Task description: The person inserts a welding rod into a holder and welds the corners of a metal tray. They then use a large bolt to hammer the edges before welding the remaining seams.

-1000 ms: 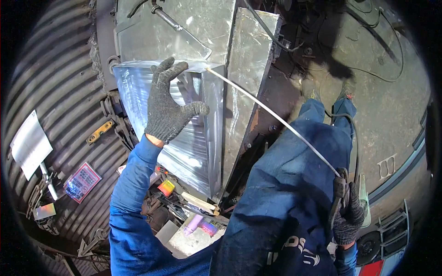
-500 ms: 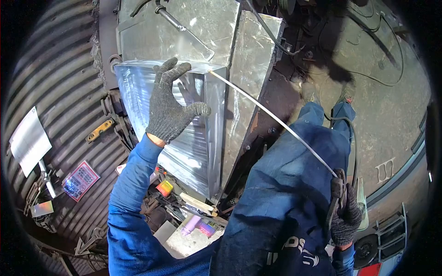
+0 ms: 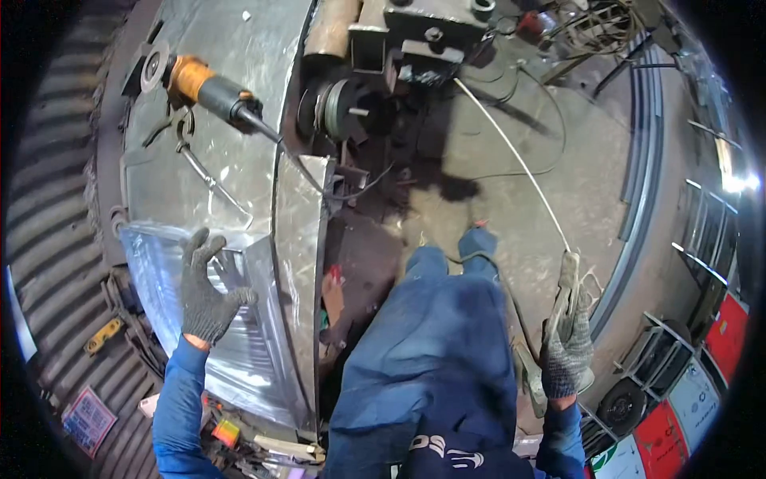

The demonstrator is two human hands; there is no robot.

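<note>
Rod (image 3: 515, 152) has swung off the brushed metal box (image 3: 152, 275), now above the floor (image 3: 594, 188). Corrugated wall (image 3: 48, 191) left; metal table (image 3: 223, 40) beside it, box on its near part, grinder (image 3: 199, 84) farther off. Left gloved hand (image 3: 209, 299): fingers spread over box, contact can't tell. Right gloved hand (image 3: 568, 351): closed round holder (image 3: 568, 279), rod clamped in it. Rod slants from holder, near right, to far left, tip toward the dark metal block (image 3: 431, 36).

From here I read only white letters (image 3: 428, 447), apparently "OS", on the dark blue clothing (image 3: 471, 407) (folds interrupt them); the red-bordered sign's (image 3: 89, 421) print is too small.
</note>
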